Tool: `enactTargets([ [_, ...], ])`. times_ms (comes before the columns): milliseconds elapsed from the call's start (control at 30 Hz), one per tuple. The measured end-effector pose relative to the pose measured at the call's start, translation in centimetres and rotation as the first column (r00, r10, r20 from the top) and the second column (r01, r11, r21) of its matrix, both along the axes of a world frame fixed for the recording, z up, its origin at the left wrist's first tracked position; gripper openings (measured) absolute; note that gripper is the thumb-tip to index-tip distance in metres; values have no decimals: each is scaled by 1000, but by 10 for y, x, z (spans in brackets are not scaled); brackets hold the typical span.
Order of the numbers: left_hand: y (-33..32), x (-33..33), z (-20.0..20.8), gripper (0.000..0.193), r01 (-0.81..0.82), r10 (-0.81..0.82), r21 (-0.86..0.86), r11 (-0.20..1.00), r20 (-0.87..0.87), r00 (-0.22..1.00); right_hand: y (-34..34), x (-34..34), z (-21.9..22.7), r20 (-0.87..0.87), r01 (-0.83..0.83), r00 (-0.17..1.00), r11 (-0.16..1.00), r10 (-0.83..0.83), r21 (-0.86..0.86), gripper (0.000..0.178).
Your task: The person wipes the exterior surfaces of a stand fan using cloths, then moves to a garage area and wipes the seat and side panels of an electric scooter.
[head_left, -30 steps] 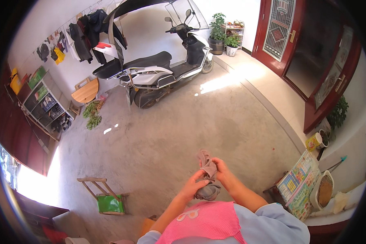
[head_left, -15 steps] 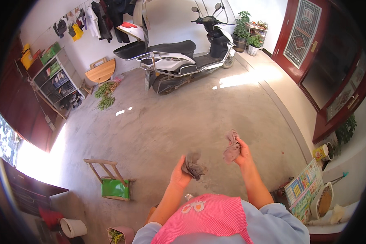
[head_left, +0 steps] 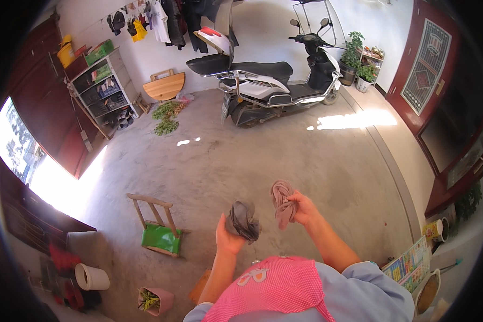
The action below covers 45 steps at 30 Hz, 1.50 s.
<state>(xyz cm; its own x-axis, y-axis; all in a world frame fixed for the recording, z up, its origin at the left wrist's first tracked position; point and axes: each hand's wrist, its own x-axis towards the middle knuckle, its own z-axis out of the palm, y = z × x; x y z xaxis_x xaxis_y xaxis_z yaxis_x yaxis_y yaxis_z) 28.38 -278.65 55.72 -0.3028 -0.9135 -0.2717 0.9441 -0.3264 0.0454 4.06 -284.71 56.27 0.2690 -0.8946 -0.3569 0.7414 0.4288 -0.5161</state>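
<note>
In front of my chest, my left hand (head_left: 228,240) is closed on a bunched dark grey cloth (head_left: 243,221), with the thumb showing along its side. To the right, my right hand (head_left: 305,209) grips a crumpled pinkish-brown cloth (head_left: 282,203) between thumb and fingers. A small gap separates the two cloths, and both are held up above the concrete floor. Their folds hide what kind of cloth pieces they are. I wear a pink checked apron (head_left: 276,284), which bulges below my hands.
A small chair with a green seat (head_left: 161,239) stands to the left, near a white bucket (head_left: 93,277) and a pink bin of greenery (head_left: 155,301). Ahead are a parked scooter (head_left: 268,80), a folded wooden table (head_left: 164,86) and a shelf (head_left: 103,88). A red door (head_left: 424,64) is at right.
My hands have come nearer each other, the right one moving left with its cloth. The view has turned left, so the scooter and chair appear farther right.
</note>
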Motion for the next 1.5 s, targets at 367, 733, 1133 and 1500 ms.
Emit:
enactTargets([
  [367,-16,-12,-23,51,-1,2,-2,1000,126,992,-20,-2,-37,136,-167,980,975,147,147,36],
  [733,-133,-64,-37,43,158,-175,124,980,135,975,-112,-83,-60,137,76,984,969,-110,235,26],
  [1133,-357,-152,-27,29,130,-175,204,970,216,961,-331,-181,-69,316,-107,947,987,65,118,22],
  [1500,-455,-126,-55,29,-23,-26,268,963,176,984,-476,-150,-82,206,-129,976,949,71,288,18],
])
